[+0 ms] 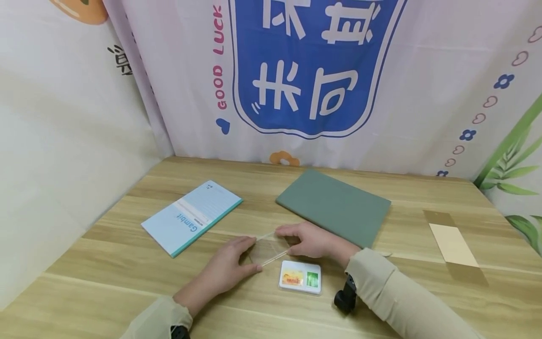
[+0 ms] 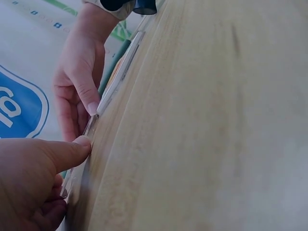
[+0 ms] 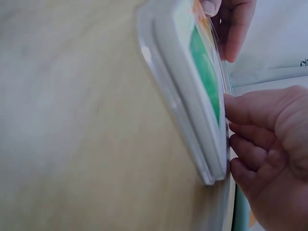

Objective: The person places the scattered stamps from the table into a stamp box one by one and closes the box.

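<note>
A clear, flat rectangular plastic piece (image 1: 267, 250) lies low over the table between my two hands. My left hand (image 1: 226, 267) pinches its left edge with thumb and fingers. At the opposite edge, my right hand (image 1: 312, 240) grips it in the same way. Just in front of the right hand sits a small white case (image 1: 300, 278) with an orange-and-yellow picture and a green one on its face. The right wrist view shows this case (image 3: 185, 91) close up, with a transparent rim around it. Whether the plastic piece touches the table cannot be told.
A light blue notebook (image 1: 190, 216) lies to the left on the wooden table (image 1: 237, 310). Behind the right hand is a dark green notebook or folder (image 1: 334, 202). Farther right, a pale rectangle with brown ends (image 1: 454, 245) lies on the tabletop. Printed cloth (image 1: 423, 94) hangs behind.
</note>
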